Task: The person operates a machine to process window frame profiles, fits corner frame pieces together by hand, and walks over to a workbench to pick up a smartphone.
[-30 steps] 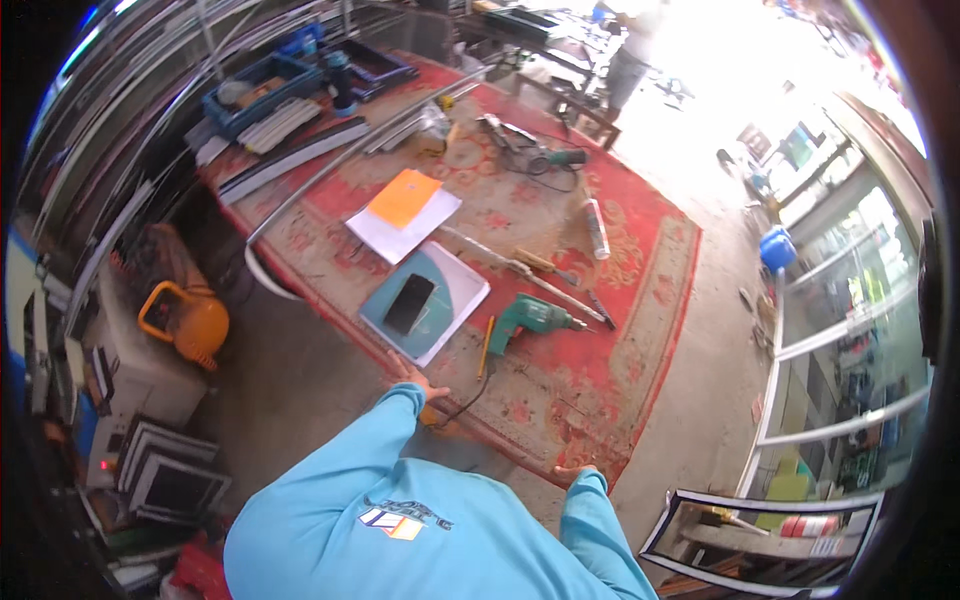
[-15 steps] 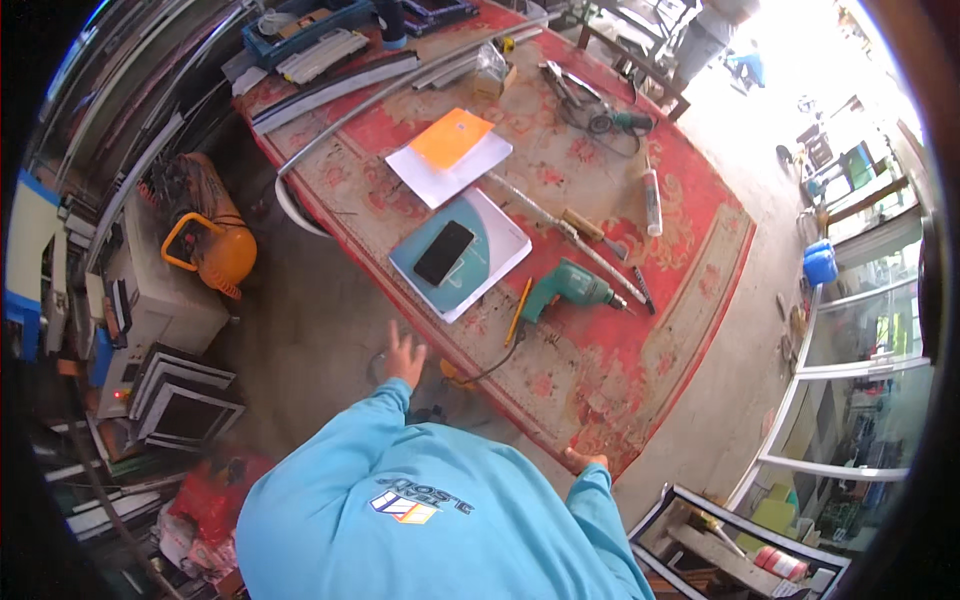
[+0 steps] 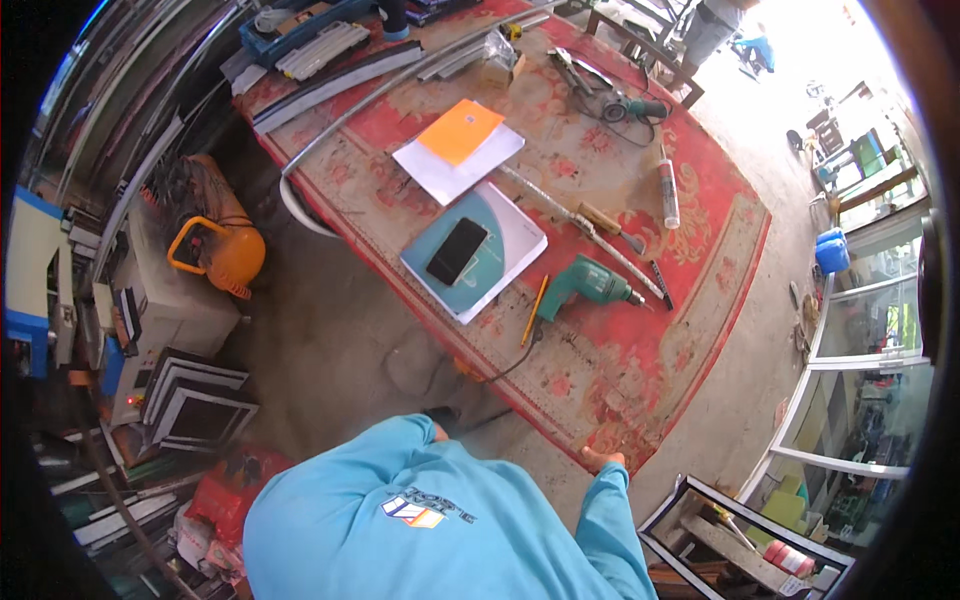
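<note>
My left hand [image 3: 438, 432] hangs low in front of my body, mostly hidden by the blue sleeve, so its fingers do not show. At the near corner of the table [image 3: 570, 415], my right hand [image 3: 604, 461] touches the edge with a digit stretched out and holds nothing that I can see. A green power drill [image 3: 590, 282] lies on the red patterned cover, beside a yellow pencil [image 3: 535, 310]. Left of it, a black phone [image 3: 458, 252] rests on a teal and white booklet [image 3: 508, 240]. Behind that, an orange sheet [image 3: 462, 130] lies over white paper [image 3: 430, 172].
Farther back lie a wooden-handled tool [image 3: 605, 222], a sealant tube [image 3: 668, 190], an angle grinder [image 3: 628, 108] and long metal strips [image 3: 340, 90]. An orange air tank [image 3: 232, 255] stands left of the table. A framed panel [image 3: 745, 540] and glass doors [image 3: 850, 420] are at right.
My left hand has drawn down from beside the table edge, fingers spread before, to close against my body. My right hand has stayed at the table corner. The view has shifted slightly.
</note>
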A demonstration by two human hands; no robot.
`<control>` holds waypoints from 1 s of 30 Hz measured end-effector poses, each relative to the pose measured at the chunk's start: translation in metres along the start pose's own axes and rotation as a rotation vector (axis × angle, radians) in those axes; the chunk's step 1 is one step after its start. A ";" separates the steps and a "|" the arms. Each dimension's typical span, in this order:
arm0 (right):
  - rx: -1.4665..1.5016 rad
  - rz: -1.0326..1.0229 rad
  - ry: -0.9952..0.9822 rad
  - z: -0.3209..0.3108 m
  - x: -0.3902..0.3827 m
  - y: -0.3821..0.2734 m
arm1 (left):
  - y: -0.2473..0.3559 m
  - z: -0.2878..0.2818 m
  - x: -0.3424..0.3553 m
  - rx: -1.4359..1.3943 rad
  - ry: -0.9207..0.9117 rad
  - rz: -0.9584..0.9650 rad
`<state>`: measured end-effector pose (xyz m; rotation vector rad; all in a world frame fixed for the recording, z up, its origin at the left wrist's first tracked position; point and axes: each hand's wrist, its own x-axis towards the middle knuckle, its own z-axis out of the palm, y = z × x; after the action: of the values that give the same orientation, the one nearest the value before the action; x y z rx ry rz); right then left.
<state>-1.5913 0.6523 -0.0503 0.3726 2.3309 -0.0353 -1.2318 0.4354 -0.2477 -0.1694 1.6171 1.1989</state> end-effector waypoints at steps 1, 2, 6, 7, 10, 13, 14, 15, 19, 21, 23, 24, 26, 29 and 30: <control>0.029 -0.012 -0.045 -0.003 -0.012 -0.007 | -0.012 0.008 0.021 0.049 0.183 -0.153; 0.036 -0.043 -0.075 -0.007 -0.023 -0.019 | 0.032 -0.009 -0.021 0.106 0.260 -0.238; 0.026 -0.019 0.004 -0.007 -0.032 -0.024 | 0.040 -0.012 -0.068 -0.097 0.584 -0.406; -0.019 -0.061 0.074 -0.009 -0.038 -0.024 | 0.037 -0.011 -0.075 -0.093 0.581 -0.401; -0.049 -0.071 0.096 0.011 0.013 0.007 | 0.038 -0.023 -0.116 -0.231 0.626 -0.307; -0.064 -0.084 0.178 0.014 0.002 0.011 | 0.012 -0.002 -0.124 -0.700 0.918 -0.257; -0.054 -0.083 0.177 0.015 0.001 0.011 | -0.008 0.008 -0.120 -0.594 1.053 -0.207; -0.065 -0.066 0.178 0.017 0.003 0.015 | -0.015 0.015 -0.121 -0.478 1.181 -0.150; 0.068 -0.135 0.433 0.051 -0.019 0.034 | -0.060 0.104 -0.057 -0.524 0.683 -0.268; 0.163 -0.266 0.557 0.100 -0.009 0.065 | -0.019 0.099 -0.128 -0.816 0.468 0.053; 0.142 -0.497 0.877 0.163 -0.014 0.105 | -0.069 0.112 -0.095 -0.705 0.389 0.021; 0.095 -0.457 0.634 0.189 -0.036 0.111 | -0.093 0.116 -0.080 -0.617 0.321 -0.002; -0.029 -0.398 0.236 0.269 -0.067 0.140 | -0.072 0.132 -0.109 -0.566 0.422 -0.077; -0.034 -0.367 -0.417 0.322 -0.110 0.179 | -0.086 0.176 -0.143 -0.555 0.566 -0.133; -0.008 -0.317 -0.506 0.336 -0.122 0.193 | -0.096 0.199 -0.148 -0.557 0.537 -0.152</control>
<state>-1.2244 0.7600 -0.1874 -0.0191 1.8637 -0.2459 -0.9791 0.4750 -0.1749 -1.0225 1.6295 1.5420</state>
